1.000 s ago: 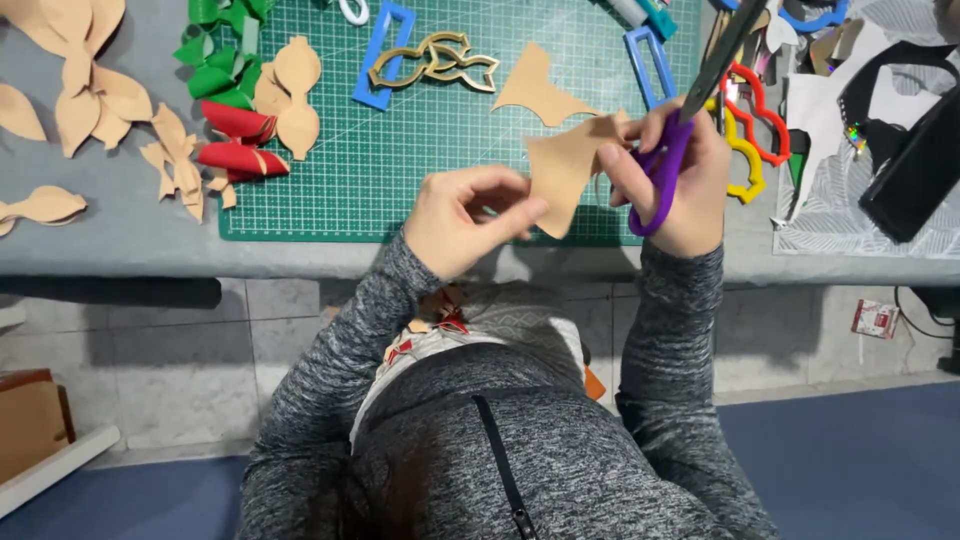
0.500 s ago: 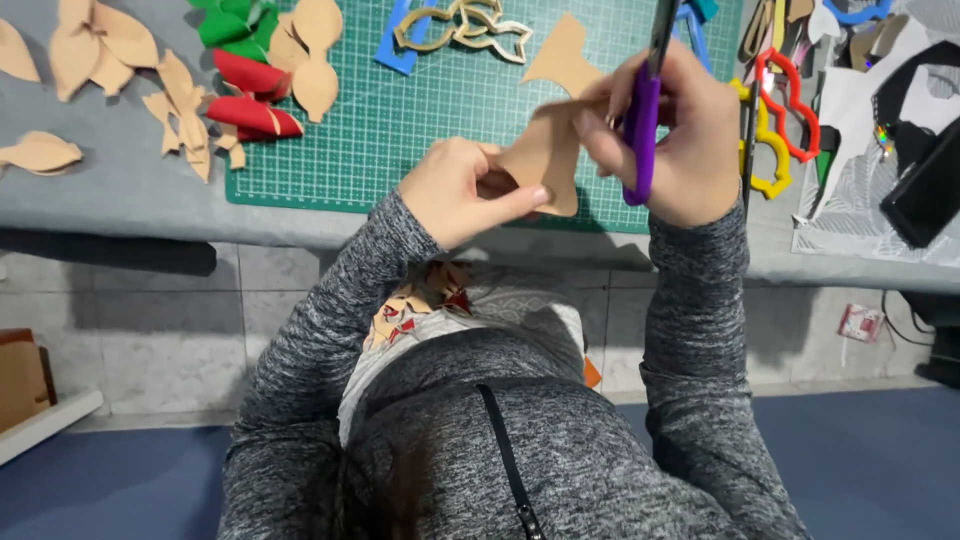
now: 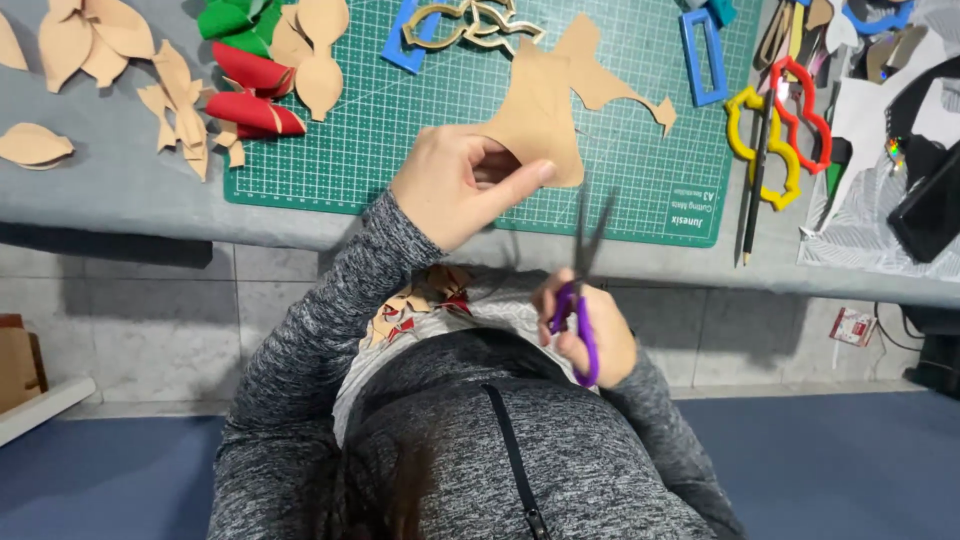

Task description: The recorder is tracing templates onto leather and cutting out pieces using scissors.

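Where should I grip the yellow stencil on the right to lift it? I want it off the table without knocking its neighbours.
Take the yellow stencil by its left outer rim, coming from the cutting mat side. That edge lies bare, while the red stencil overlaps its right side and a pencil lies across its middle. As an open frame, its thin rim can be pinched through the hole.

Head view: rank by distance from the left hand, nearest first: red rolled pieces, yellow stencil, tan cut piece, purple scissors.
1. Tan cut piece: pinched in the left hand, over the green mat.
2. Purple scissors: just below it, in the right hand, off the table edge.
3. Red rolled pieces: up on the mat's left edge.
4. Yellow stencil: far across, past the mat's right edge.
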